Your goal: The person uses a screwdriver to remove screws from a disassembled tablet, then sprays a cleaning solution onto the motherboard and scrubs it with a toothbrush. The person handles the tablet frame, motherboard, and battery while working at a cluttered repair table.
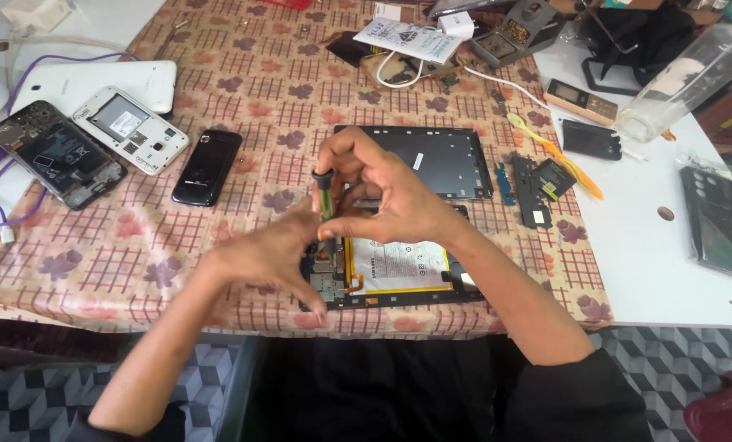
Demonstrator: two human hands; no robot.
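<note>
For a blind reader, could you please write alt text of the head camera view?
Two hands work on an opened tablet on a flowered tablecloth: the right hand holds a small screwdriver upright over it, and the left hand rests on its left edge. Opened phones lie at left.

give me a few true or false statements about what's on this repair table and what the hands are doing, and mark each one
1. The right hand holds a small screwdriver upright over the opened tablet. True.
2. The left hand rests on the black phone. False: it is at the opened tablet's left edge, apart from that phone.
3. A dark back cover lies just behind the opened tablet. True.
4. The tablecloth is plain blue. False: it is checked, with a flower pattern in pink and brown.
5. A yellow pry tool lies to the right of the back cover. True.
</note>
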